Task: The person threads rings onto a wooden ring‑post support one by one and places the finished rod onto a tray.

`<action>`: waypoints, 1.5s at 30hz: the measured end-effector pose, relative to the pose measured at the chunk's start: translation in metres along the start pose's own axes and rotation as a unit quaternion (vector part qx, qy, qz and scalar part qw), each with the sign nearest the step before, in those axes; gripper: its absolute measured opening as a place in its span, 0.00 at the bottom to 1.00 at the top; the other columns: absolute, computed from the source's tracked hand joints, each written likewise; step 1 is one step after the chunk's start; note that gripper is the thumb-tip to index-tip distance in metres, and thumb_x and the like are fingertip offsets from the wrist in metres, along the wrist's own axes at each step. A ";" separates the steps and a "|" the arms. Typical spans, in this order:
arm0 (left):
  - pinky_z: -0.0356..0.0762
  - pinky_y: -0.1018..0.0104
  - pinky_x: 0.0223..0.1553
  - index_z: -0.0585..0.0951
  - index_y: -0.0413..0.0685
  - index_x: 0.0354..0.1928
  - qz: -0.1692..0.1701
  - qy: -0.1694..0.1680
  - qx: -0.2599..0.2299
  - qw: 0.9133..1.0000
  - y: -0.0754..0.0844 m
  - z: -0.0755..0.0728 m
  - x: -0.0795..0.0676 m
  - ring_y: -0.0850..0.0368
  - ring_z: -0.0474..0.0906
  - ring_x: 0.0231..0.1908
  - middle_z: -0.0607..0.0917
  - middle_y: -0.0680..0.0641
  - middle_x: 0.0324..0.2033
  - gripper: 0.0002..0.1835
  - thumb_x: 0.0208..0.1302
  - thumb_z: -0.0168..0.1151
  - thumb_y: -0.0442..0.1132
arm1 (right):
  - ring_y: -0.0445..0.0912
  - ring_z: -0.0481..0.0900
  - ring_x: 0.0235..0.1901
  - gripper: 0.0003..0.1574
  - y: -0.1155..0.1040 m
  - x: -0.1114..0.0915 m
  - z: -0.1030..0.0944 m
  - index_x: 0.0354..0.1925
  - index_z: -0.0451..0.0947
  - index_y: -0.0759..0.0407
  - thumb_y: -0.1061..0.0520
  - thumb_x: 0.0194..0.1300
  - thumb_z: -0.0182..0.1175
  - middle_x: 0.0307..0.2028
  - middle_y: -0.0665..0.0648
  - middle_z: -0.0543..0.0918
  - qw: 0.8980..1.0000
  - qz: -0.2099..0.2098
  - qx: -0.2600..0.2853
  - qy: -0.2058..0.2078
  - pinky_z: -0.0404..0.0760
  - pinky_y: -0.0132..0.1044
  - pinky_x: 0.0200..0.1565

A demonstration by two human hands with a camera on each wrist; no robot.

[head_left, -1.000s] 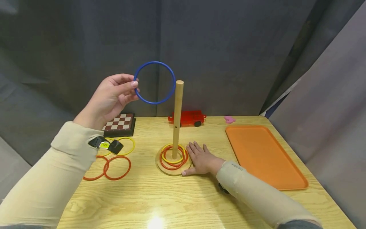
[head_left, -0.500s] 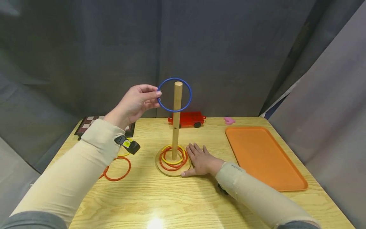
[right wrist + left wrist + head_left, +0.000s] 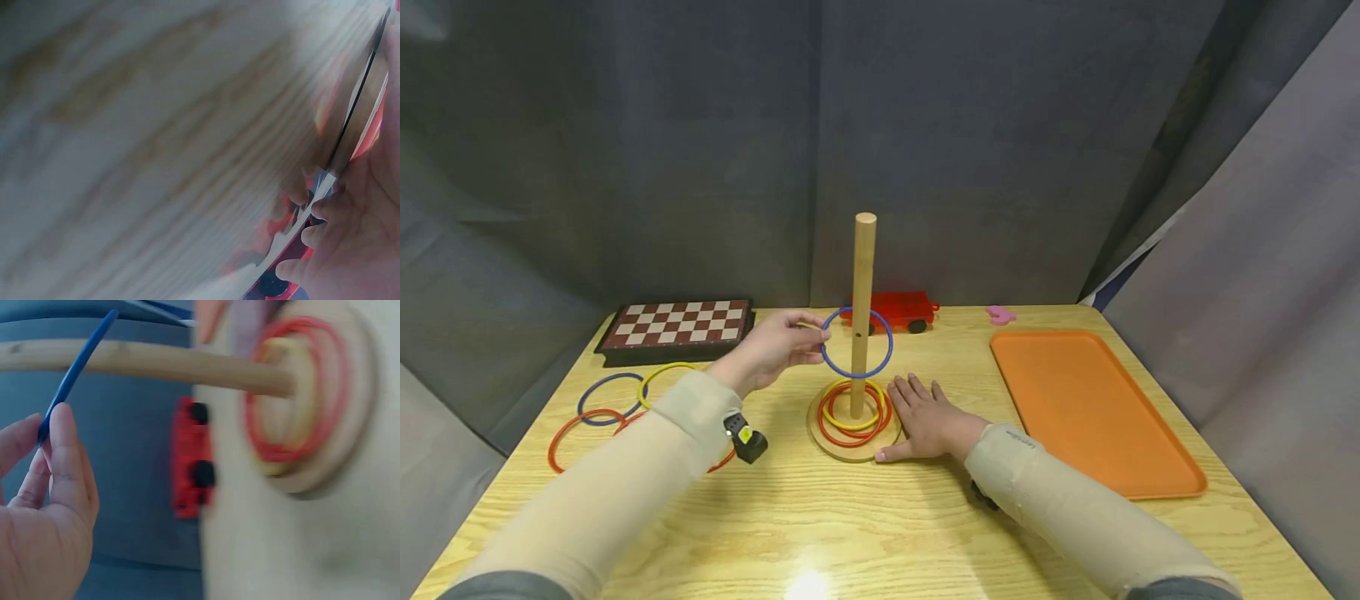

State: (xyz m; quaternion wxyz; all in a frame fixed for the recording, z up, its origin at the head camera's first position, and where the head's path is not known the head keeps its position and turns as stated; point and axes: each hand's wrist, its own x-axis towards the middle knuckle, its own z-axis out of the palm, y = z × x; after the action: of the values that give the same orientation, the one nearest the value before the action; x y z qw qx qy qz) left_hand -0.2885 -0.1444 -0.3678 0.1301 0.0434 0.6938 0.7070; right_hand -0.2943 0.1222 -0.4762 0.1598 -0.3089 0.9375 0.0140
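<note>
In the head view my left hand (image 3: 775,348) pinches the left edge of a blue ring (image 3: 891,342) between thumb and fingers. The ring encircles the wooden post (image 3: 862,283) about halfway down. In the left wrist view the blue ring (image 3: 78,365) is seen nearly edge-on, crossing the post (image 3: 181,365). Red rings (image 3: 820,425) and a yellow ring lie around the post's foot on the round wooden base (image 3: 850,455). Flat on the table, fingers spread, my right hand (image 3: 931,425) lies against the base's right side, holding nothing.
Loose blue (image 3: 597,383), yellow (image 3: 670,365) and red rings (image 3: 553,450) lie at left, partly under my left arm. A chessboard box (image 3: 673,323) stands behind them. At the back are a red toy wagon (image 3: 898,310) and a pink piece (image 3: 1000,315). An orange tray (image 3: 1097,417) lies right.
My left hand has carried the blue ring rightward to the post, over its top and then down around it. The right hand has stayed still beside the base.
</note>
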 end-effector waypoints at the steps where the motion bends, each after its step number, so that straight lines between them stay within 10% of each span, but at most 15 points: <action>1: 0.86 0.67 0.41 0.77 0.31 0.51 -0.009 -0.002 0.005 1.000 -0.009 0.000 0.000 0.59 0.82 0.32 0.81 0.45 0.36 0.07 0.76 0.57 0.27 | 0.61 0.37 0.80 0.75 0.000 0.000 0.000 0.82 0.41 0.64 0.16 0.62 0.53 0.81 0.65 0.42 1.000 0.001 -0.001 0.000 0.45 0.65 0.75; 15: 0.86 0.70 0.36 0.74 0.23 0.58 -0.081 0.001 0.037 0.996 -0.072 -0.003 0.001 0.59 0.80 0.31 0.81 0.35 0.43 0.16 0.75 0.58 0.28 | 0.63 0.38 0.79 0.75 0.000 0.000 0.000 0.82 0.41 0.65 0.17 0.63 0.55 0.81 0.66 0.44 1.000 -0.003 0.010 0.007 0.44 0.65 0.75; 34: 0.86 0.69 0.40 0.74 0.20 0.58 -0.088 -0.020 0.078 0.993 -0.078 -0.008 0.000 0.57 0.82 0.36 0.83 0.36 0.42 0.16 0.78 0.50 0.30 | 0.63 0.39 0.79 0.74 -0.001 -0.002 0.000 0.82 0.43 0.65 0.18 0.63 0.57 0.81 0.64 0.46 1.000 -0.008 0.010 0.013 0.47 0.66 0.75; 45: 0.83 0.58 0.54 0.70 0.24 0.60 -0.032 -0.027 0.080 0.996 -0.054 -0.040 -0.012 0.48 0.79 0.49 0.77 0.35 0.51 0.18 0.81 0.48 0.35 | 0.63 0.40 0.79 0.74 -0.002 -0.003 0.000 0.82 0.43 0.65 0.18 0.63 0.57 0.81 0.64 0.46 1.000 -0.006 0.011 0.016 0.48 0.65 0.75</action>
State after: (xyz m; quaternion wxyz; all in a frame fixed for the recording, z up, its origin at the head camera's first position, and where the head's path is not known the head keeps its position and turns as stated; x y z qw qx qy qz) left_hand -0.2794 -0.1860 -0.4217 0.1671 0.0504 0.7456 0.6431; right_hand -0.2913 0.1226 -0.4747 0.1482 -0.3131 0.9381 -0.0022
